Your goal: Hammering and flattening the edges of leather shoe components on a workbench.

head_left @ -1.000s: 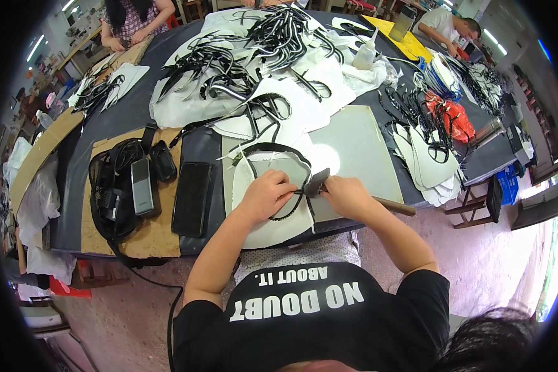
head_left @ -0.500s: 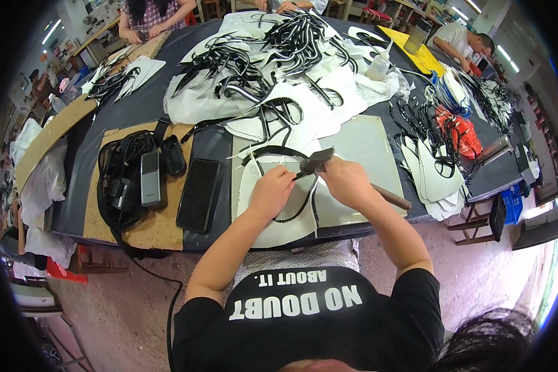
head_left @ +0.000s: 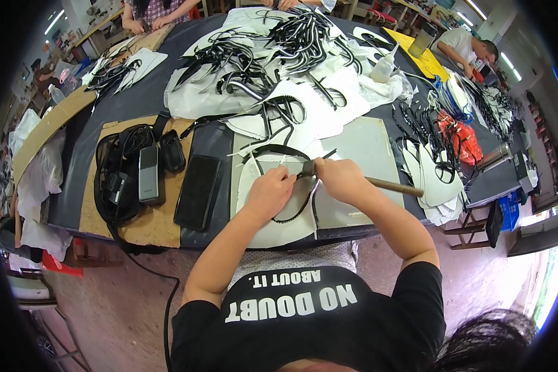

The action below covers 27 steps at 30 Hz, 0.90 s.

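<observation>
My left hand (head_left: pixel 271 193) is closed in a pinch on a thin black strap (head_left: pixel 301 208), which curves over a white sole-shaped sheet (head_left: pixel 266 236). In my right hand (head_left: pixel 341 178), the fingers are wrapped round a hammer (head_left: pixel 394 186) close to its head. The wooden handle sticks out to the right past my wrist. The hammer's dark head is at the strap just right of my left fingertips; whether it touches is hidden. A wider black strap (head_left: pixel 276 149) arcs beyond both hands. Underneath lies a grey board (head_left: pixel 369 146).
A phone (head_left: pixel 197 192) and a grey power bank (head_left: pixel 150 177) with black cables lie at left on cardboard (head_left: pixel 93 214). Heaped black-and-white straps (head_left: pixel 301 40) fill the far middle. White soles (head_left: pixel 431 173) are stacked at right, near a red bag (head_left: pixel 462 139). Other people sit across the table.
The hammer has turned in my right hand: its head has dropped beside my left fingertips, and the handle end has swung right and slightly away. My left hand stays nearly in place.
</observation>
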Tool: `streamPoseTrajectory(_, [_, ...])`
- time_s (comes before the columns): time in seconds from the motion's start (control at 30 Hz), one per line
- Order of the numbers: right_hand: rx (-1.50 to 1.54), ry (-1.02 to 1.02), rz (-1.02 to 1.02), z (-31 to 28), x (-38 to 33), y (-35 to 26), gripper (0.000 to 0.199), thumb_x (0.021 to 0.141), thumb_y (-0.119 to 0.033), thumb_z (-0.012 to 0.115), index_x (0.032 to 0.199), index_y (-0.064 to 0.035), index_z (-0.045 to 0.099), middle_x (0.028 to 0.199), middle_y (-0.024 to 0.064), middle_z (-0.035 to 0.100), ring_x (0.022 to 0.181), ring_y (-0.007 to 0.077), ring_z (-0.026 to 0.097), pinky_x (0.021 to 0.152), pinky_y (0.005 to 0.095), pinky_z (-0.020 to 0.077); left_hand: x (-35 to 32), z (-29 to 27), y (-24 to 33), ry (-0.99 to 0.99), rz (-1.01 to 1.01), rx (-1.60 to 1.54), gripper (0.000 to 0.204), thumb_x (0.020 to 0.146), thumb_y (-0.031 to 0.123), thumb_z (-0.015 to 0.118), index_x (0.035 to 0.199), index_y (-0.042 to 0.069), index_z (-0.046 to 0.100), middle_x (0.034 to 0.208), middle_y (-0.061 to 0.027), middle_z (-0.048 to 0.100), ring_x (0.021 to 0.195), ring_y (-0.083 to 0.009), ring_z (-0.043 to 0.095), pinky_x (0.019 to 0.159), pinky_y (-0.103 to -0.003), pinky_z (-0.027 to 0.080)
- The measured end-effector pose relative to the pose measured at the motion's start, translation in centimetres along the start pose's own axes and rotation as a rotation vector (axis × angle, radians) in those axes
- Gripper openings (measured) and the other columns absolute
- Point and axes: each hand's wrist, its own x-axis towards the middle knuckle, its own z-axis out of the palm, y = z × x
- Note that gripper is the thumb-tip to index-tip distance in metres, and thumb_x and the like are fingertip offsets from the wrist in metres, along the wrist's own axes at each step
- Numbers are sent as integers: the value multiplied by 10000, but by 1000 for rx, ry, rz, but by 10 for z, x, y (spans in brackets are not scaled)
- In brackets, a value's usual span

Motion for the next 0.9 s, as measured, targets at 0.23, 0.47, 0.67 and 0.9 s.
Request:
streamPoseTrajectory(0.23, [87, 14, 69, -6, 12, -6, 155, 731, -66, 482, 867, 5, 464, 699, 146, 594, 650, 297, 603, 569, 371, 481, -2, 4, 6, -145, -101, 78, 92, 792, 118, 513, 813, 40, 558, 766, -99, 487, 688, -268, 526, 589, -373, 438])
streamPoseTrajectory(0.47, [93, -90, 35, 1, 18, 5, 157, 730, -56, 477, 872, 8, 460, 704, 157, 599, 662, 299, 608, 567, 367, 482, 5, -10, 14, -319, -143, 126, 167, 790, 102, 476, 921, 30, 550, 797, -101, 479, 747, -268, 521, 623, -370, 446])
streamPoseTrajectory(0.67, [142, -55, 29, 7, 16, 12, 206, 718, -61, 504, 904, 8, 451, 722, 150, 600, 672, 302, 603, 569, 373, 478, -1, -3, 4, -187, 18, 142, 238, 722, 82, 513, 947, 17, 557, 813, -70, 489, 752, -233, 495, 631, -335, 434])
streamPoseTrajectory(0.9, [138, -52, -16, 1, 14, 4, 195, 704, -59, 524, 876, 8, 463, 714, 146, 603, 679, 293, 604, 567, 370, 475, -2, -2, 0, -110, 114, 127, 219, 696, 55, 544, 910, 16, 565, 812, -64, 492, 712, -224, 479, 620, -326, 423])
